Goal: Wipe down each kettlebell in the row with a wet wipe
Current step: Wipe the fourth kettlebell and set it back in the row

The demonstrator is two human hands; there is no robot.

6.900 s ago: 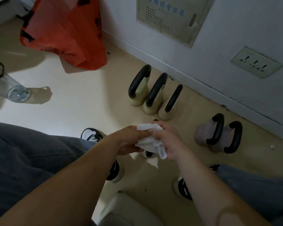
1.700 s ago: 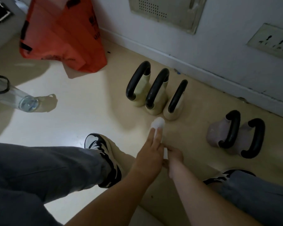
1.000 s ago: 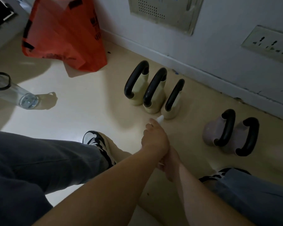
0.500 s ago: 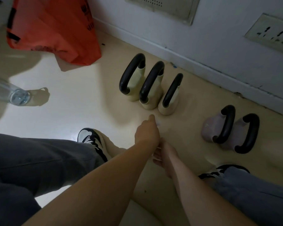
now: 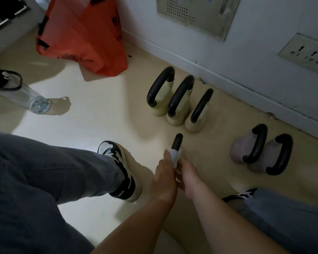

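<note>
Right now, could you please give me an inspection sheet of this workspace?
Surface: beige floor, partly in shadow.
Job's things: three cream kettlebells in a tight row near the wall; two mauve kettlebells side by side further right; a sixth kettlebell between the hands, with only its black handle showing; the wet wipe wrapped on that handle.
Clutter: orange bag, clear water bottle.
Grips: the left grip presses the wipe to the handle with straight fingers. The right grip is at the same kettlebell, and its fingers are hidden.
Cables: nothing seen.
Surroundings: white wall with a metal panel and a socket plate; the person's shoe.
</note>
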